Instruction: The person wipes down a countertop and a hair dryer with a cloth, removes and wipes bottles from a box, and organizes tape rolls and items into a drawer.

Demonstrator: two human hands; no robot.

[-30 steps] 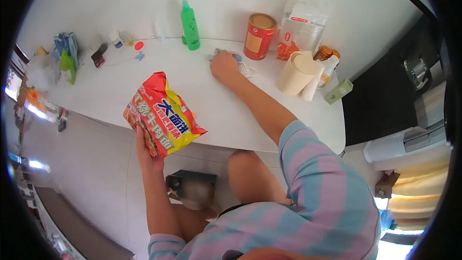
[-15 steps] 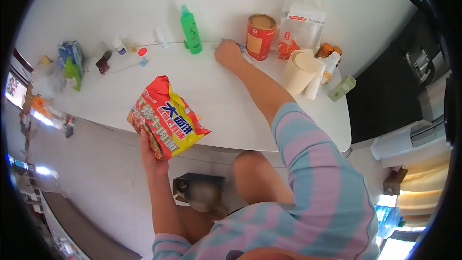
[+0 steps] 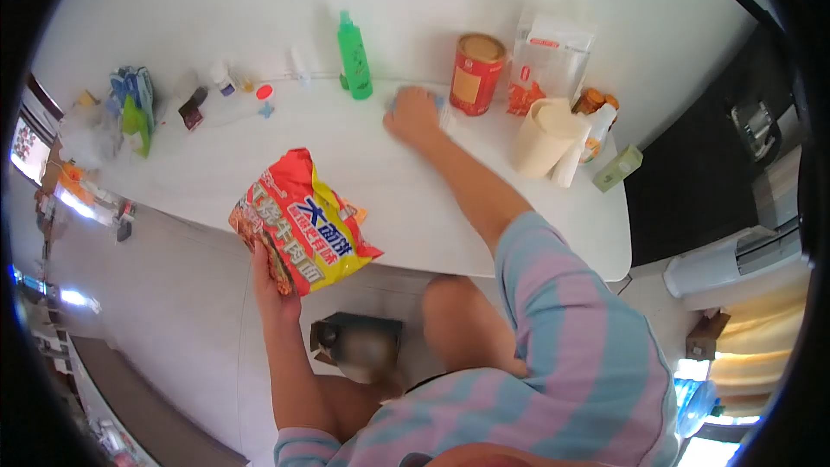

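My left hand (image 3: 275, 281) grips the lower left edge of a red and yellow packet of instant noodles (image 3: 303, 229), held up in front of the table's near edge. Its printed front faces me. Across the white table (image 3: 233, 143), my right hand (image 3: 413, 117) presses down near the back wall with fingers curled. Bits of a pale blue and white cloth (image 3: 443, 110) show around that hand; most of the cloth is hidden beneath it. To its left stands a green spray bottle (image 3: 354, 60), and to its right a red tin (image 3: 476, 76).
At the right are a clear bag with red print (image 3: 552, 56), a paper roll (image 3: 543, 138), a white bottle (image 3: 596, 134) and a green box (image 3: 618, 169). Small bottles, a red cap (image 3: 264, 92) and plastic bags (image 3: 91, 134) line the left. An open box (image 3: 380, 329) sits below.
My right hand has slid slightly toward me across the table, away from the wall, with the cloth under it. The noodle packet has lowered a little in my left hand.
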